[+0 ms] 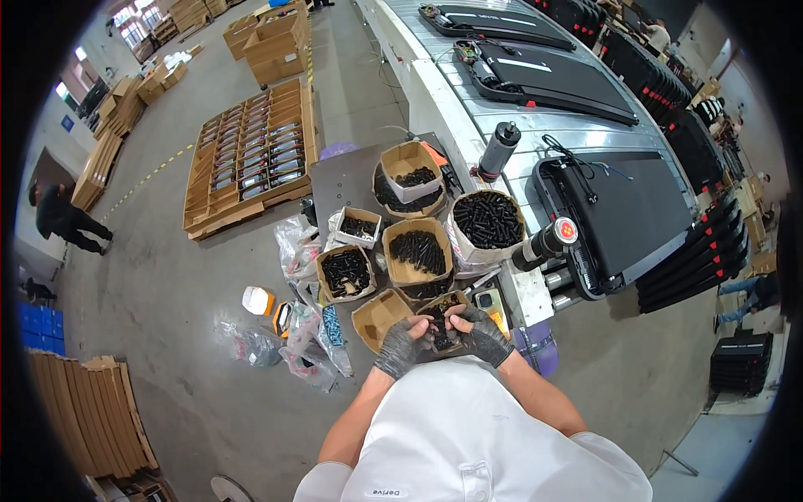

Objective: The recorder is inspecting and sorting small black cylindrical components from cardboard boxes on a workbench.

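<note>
Grey workshop floor [167,335] ran under the whole station, cartons and racks around the edges. Nearest: both hands, in dark fingerless gloves, close together over a small box [458,297] of dark parts [442,318] at the counter's near end. Left hand [403,341] had fingers curled, thumb close to the fingertips; right hand [478,332] much the same, thumb and index bent inward. Couldn't tell if either had hold of a part; too small, too dark.

Just left of the box: open carton [376,322], brown inside showing. Right: phone [485,299] with a pale back. Left, lower down: clear plastic bags [316,360] and a packet of blue pieces [333,326].

Next out: brown carton [406,272] part-filled with black screw-like pieces, similar box [347,297] on its left, fuller white-sided carton [470,251] on its right. Small white box [355,240] sat behind the left one. White-fronted carton [414,192] was stacked on another at the back of the dark counter [335,180].

To the right, a dark cylindrical tool [499,151] stood upright by the roller line, flat black machine [627,217] on the rollers. Farther: compartmented cardboard tray [251,159] on the floor, dark-clothed person [63,213] far left.
</note>
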The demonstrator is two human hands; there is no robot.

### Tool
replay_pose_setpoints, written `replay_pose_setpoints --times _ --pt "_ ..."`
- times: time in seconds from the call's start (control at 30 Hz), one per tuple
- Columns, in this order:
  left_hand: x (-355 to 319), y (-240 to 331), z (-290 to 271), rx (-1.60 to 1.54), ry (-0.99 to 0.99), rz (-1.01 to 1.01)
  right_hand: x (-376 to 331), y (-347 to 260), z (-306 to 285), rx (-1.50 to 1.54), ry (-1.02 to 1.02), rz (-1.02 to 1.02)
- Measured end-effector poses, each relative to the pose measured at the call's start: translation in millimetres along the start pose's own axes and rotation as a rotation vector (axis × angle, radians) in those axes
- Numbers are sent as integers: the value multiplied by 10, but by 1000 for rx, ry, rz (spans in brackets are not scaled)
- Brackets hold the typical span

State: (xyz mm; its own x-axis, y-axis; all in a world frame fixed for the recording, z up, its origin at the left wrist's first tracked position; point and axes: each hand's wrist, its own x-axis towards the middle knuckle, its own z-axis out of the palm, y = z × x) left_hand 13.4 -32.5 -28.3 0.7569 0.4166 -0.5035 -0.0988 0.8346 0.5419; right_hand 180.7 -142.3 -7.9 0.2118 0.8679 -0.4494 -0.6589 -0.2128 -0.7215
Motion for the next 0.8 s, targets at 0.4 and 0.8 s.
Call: replay_pose_setpoints --times 0.4,0.8 --pt "81 -119 -103 32 -12 1 2 -3 210 -390 160 -100" --pt "33 -75 -103 -181 26 -52 58 60 136 -273 229 -91"
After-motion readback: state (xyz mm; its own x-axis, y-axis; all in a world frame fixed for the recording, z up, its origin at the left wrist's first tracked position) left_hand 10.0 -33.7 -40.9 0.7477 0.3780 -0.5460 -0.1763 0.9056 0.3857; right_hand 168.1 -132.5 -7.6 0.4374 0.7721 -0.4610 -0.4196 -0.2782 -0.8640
